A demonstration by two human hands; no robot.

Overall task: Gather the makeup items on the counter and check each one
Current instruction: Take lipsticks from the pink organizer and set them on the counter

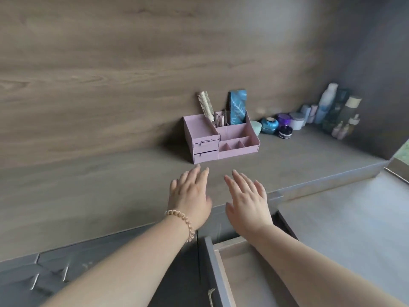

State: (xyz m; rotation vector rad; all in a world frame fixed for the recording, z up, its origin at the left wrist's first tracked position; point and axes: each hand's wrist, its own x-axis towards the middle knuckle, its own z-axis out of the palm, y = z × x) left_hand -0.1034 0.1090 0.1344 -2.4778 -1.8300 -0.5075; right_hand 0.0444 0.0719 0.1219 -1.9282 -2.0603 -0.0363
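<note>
A pink organizer (205, 134) with two small drawers stands on the wooden counter (88, 185) against the back wall. It holds a round hairbrush (205, 105), a blue patterned box (237, 107) and a few slim makeup sticks (220, 119). To its right sit several jars (270, 125) and, in the corner, bottles (327, 103). My left hand (190, 196), with a coiled band on its wrist, and my right hand (245, 196) hover palm down over the counter's front edge, fingers spread, holding nothing, a short way in front of the organizer.
Below my right forearm a drawer (232, 271) stands pulled out. Grey cabinet fronts with metal handles (64, 273) run along the lower left. A lower grey surface (354, 218) lies to the right, beyond a raised edge.
</note>
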